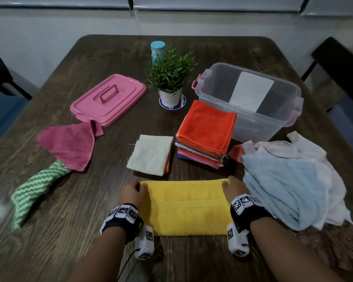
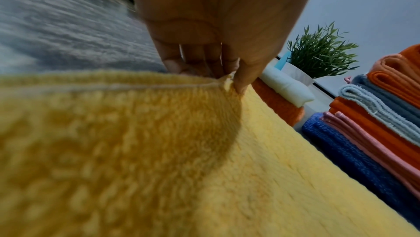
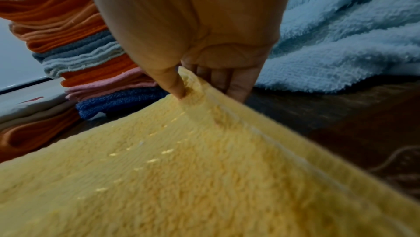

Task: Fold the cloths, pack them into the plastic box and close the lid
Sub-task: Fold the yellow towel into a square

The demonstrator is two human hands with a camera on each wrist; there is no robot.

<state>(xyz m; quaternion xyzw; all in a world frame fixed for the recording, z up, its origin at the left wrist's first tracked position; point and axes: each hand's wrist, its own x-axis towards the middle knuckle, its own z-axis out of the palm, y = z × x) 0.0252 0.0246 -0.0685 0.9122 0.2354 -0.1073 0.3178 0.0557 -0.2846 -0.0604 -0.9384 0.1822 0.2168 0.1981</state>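
Observation:
A yellow cloth lies folded near the table's front edge. My left hand pinches its far left corner between thumb and fingers. My right hand pinches its far right corner the same way. Beyond it sit a folded cream cloth and a stack of folded cloths topped in orange. The clear plastic box stands open at the back right. Its pink lid lies at the back left.
A heap of unfolded light blue and white cloths lies at the right. A magenta cloth and a green striped cloth lie at the left. A potted plant and a blue-capped bottle stand at the back centre.

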